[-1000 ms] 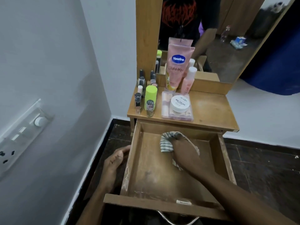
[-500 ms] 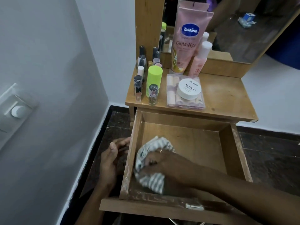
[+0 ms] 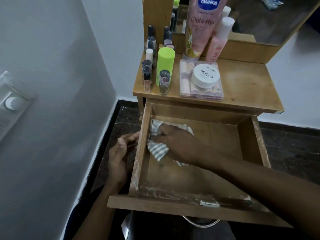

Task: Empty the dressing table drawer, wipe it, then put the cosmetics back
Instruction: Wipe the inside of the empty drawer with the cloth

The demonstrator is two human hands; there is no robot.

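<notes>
The wooden drawer (image 3: 249, 135) is pulled out and holds only a striped grey-and-white cloth (image 3: 157, 149). My right hand (image 3: 174, 141) grips the cloth and presses it onto the drawer floor against the left wall. My left hand (image 3: 121, 153) holds the outside of the drawer's left wall, fingers on its rim. The cosmetics stand on the table top (image 3: 242, 87): a pink Vaseline tube (image 3: 202, 28), a pink bottle (image 3: 218, 44), a green-capped tube (image 3: 165, 64), a white nail polish jar (image 3: 205, 76) on a clear box (image 3: 185, 87), and several small bottles (image 3: 147, 77).
A grey wall with a switch panel (image 3: 12, 101) runs close along the left. The mirror (image 3: 268, 18) rises behind the table top. Dark tiled floor (image 3: 290, 149) lies on both sides of the drawer. The right half of the table top is bare wood.
My right hand has swept the cloth from the drawer's back middle to its front left, then up along the left wall. The view has tilted down and closer. My left hand stays on the drawer's side.
</notes>
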